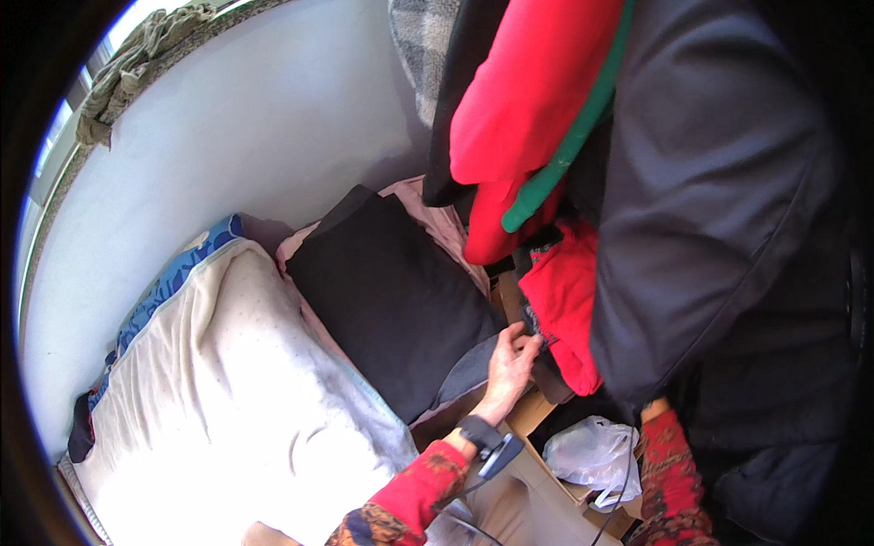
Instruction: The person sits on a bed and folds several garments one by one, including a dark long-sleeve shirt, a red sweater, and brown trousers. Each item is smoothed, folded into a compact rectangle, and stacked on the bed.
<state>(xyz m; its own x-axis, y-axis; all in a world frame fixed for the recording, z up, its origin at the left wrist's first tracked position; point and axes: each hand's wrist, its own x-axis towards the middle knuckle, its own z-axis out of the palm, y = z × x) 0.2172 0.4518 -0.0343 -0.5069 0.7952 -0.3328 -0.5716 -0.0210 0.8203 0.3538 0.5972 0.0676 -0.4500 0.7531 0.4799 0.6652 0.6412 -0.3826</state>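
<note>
My left hand (512,362), with a dark band and a device at its wrist, reaches to the edge of a bundled red cloth (563,300) with grey knit trim; whether its fingers grip the trim is unclear. Just left of it lies a folded black cloth (396,293) on pink fabric. My right hand (655,409) shows only at the wrist, the rest hidden behind a large dark hanging garment (703,205). Between the forearms a white plastic bag (593,454) rests by cardboard boxes.
A white blanket (225,382) covers a stack at the left, with blue patterned fabric (177,280) behind. Red clothing (532,89) and a green strip (580,130) hang above. A checked grey cloth (425,54) hangs near the white wall (273,116). Thin cables run near my wrists.
</note>
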